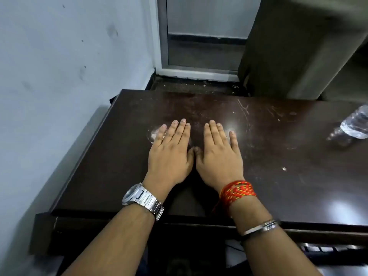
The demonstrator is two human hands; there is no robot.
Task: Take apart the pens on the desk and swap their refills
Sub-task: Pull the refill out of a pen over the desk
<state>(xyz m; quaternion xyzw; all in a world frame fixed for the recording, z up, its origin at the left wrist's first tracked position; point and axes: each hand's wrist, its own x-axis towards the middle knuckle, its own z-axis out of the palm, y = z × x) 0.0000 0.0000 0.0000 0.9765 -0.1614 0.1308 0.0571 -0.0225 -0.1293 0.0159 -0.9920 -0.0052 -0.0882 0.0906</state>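
My left hand (171,154) lies flat, palm down, on the dark brown desk (111,166), fingers stretched forward; a silver watch sits on its wrist. My right hand (218,154) lies flat beside it, thumbs almost touching, with red thread and a metal bangle on the wrist. Neither hand holds anything. No pen shows anywhere on the desk in this view.
A clear plastic water bottle (356,124) lies at the desk's right edge of view. A pale wall runs along the left, close to the desk's left edge. Behind the desk are a window frame (201,36) and a grey curtain (298,46). A keyboard tray edge shows under the desk front.
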